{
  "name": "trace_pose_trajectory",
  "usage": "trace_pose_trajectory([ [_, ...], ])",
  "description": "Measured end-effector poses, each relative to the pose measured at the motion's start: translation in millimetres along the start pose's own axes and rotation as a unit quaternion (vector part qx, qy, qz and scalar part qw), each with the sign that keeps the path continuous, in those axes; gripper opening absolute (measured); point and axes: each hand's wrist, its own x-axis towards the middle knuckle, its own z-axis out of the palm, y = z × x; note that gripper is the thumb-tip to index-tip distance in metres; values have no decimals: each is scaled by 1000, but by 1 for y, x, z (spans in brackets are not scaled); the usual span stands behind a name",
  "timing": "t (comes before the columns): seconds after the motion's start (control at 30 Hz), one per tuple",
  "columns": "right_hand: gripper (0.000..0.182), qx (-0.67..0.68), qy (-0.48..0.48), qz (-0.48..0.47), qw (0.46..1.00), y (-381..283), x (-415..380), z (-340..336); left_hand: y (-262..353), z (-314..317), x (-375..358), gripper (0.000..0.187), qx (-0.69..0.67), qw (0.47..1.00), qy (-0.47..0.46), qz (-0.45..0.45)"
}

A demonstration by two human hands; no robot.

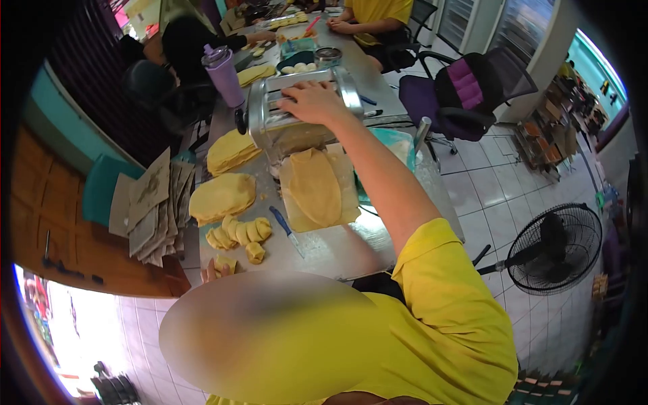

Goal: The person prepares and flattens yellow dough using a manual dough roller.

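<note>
My right hand [312,101] lies with spread fingers on the slatted top of a silver dough sheeter [290,140]. Below the machine's front, a flat sheet of yellow dough [315,187] rests on a pale board [291,210]. At the near left table edge, the fingers of my left hand [210,271] curl at a small piece of dough [227,264]; most of that hand is hidden. Close by are twisted dough pieces [244,231] and a knife with a blue handle [279,217]. Stacked dough sheets [223,197] lie to the left.
A purple tumbler [223,75] stands left of the machine. Behind it are a bowl of pale dough balls [297,68] and a round tin [329,57]. Other people sit farther along the table. A purple chair [432,101] and a black fan [555,250] stand to the right, cardboard sheets [158,202] left.
</note>
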Motion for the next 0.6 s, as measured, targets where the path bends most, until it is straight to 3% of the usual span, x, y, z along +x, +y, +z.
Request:
trace_pose_trajectory([
  [0.07, 51, 4, -3, -6, 1000, -1, 0, 0, -11, 5, -3, 47, -39, 998, 49, 29],
  [0.1, 51, 7, -9, -5, 1000, -1, 0, 0, -15, 2, -4, 52, -109, 994, 6, 2],
  [0.27, 51, -1, -1, -4, 1000, -1, -1, -1, 2, 0, -12, 54, -180, 982, 52, -4],
  [0.4, 49, -3, 4, -15, 1000, 0, -3, -1, 20, -13, -5, 40, -227, 971, 61, -34],
  [0.5, 48, -9, 8, -25, 1000, -1, -1, 2, 52, -25, 19, 33, -339, 939, 55, 12],
  [0.6, 45, 18, 40, -13, 999, 0, -4, 2, 114, -24, 51, 31, -359, 927, 55, 95],
])
